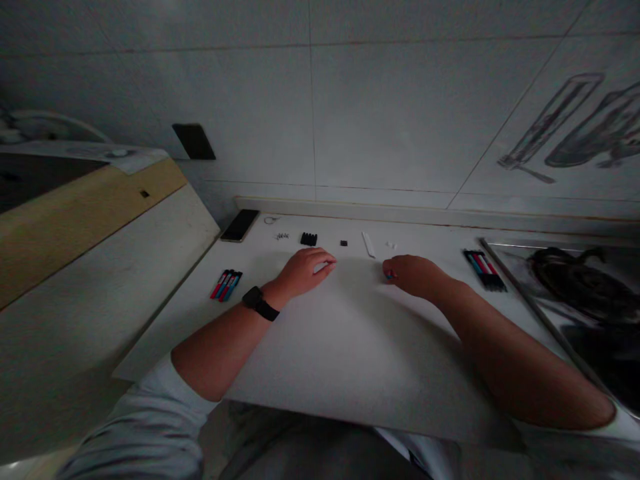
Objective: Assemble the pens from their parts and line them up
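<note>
My left hand (306,272), with a black watch (260,303) on its wrist, rests over the middle of the white counter (330,360). Its fingers are stretched out, the thumb apart from them, and nothing shows between them. Opposite it, my right hand (413,275) is closed, and a small blue and red bit (389,275) peeks out at its fingertips; the rest is hidden. Beyond the hands lie a small dark square (343,243), a slim white stick (369,245), small white pieces (391,245) and a row of black caps (309,239).
Red and blue marker-like sticks (227,285) lie at the left, and a similar black-ended group (485,270) at the right. A phone (241,225), a ring-shaped item (271,220) and small metal bits (281,236) sit near the wall. A gas stove (575,287) borders the right side.
</note>
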